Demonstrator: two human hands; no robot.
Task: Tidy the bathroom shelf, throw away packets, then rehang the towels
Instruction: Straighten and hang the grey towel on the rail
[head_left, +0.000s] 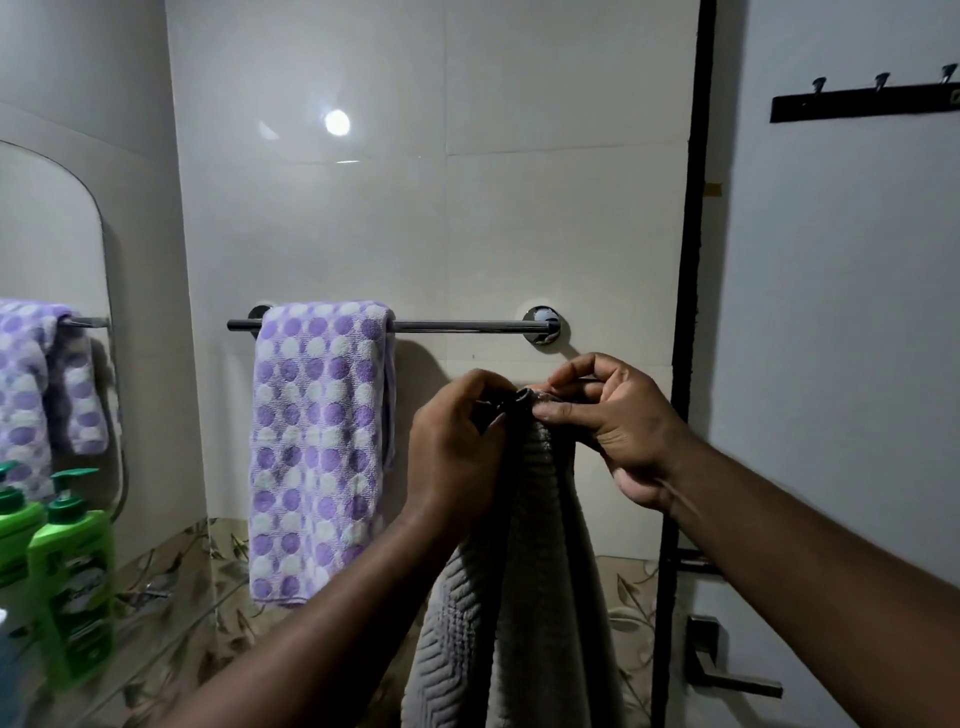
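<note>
I am looking through the head camera at a pale tiled bathroom wall. A chrome towel rail (467, 326) runs across it at mid-height. A purple-and-white dotted towel (319, 447) is draped over the rail's left part and hangs straight down.

Just below the rail's right end, both of the person's hands meet at the top edge of a grey ribbed towel (540, 597). The left hand (457, 452) is pinched shut on the towel's upper edge, fingers curled in. The right hand (618, 426) is clamped on the same edge from the other side, thumb and forefinger pressed together, the fingertips of the two hands nearly touching. The grey towel hangs down between the forearms and leaves the picture at the bottom; it is not on the rail.

At far left stands a green pump bottle (72, 587) beside a mirror (52, 249). A dark hook rack (862, 106) sits high on the right wall.
</note>
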